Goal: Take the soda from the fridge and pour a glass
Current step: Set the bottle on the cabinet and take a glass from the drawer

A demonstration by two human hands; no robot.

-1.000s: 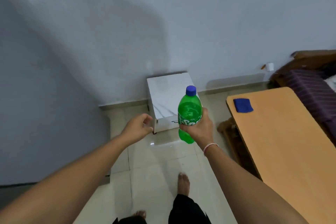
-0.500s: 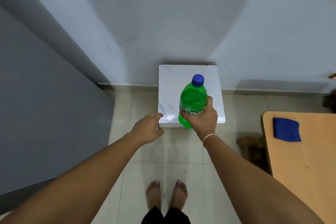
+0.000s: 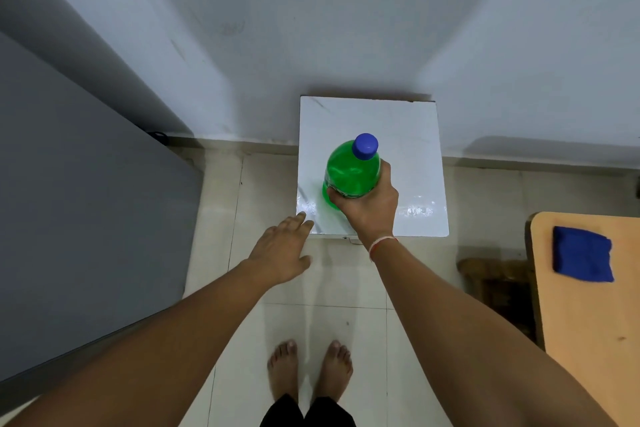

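A green soda bottle [image 3: 349,173] with a blue cap stands upright over the white square stand [image 3: 412,135] by the wall. My right hand [image 3: 369,204] is wrapped around the bottle's lower body from the near side. Whether the bottle's base rests on the stand, I cannot tell. My left hand [image 3: 282,250] hovers flat and empty, fingers spread, with its fingertips at the stand's near left corner. No glass is in view.
The grey fridge side [image 3: 86,218] fills the left. A wooden table [image 3: 595,322] with a blue cloth [image 3: 581,255] is at the right, a dark wooden stool [image 3: 491,281] beside it. My bare feet [image 3: 310,367] stand on pale floor tiles.
I have stepped up to the white stand. My right hand has lowered the bottle over its top. My left hand has opened from loosely curled to flat.
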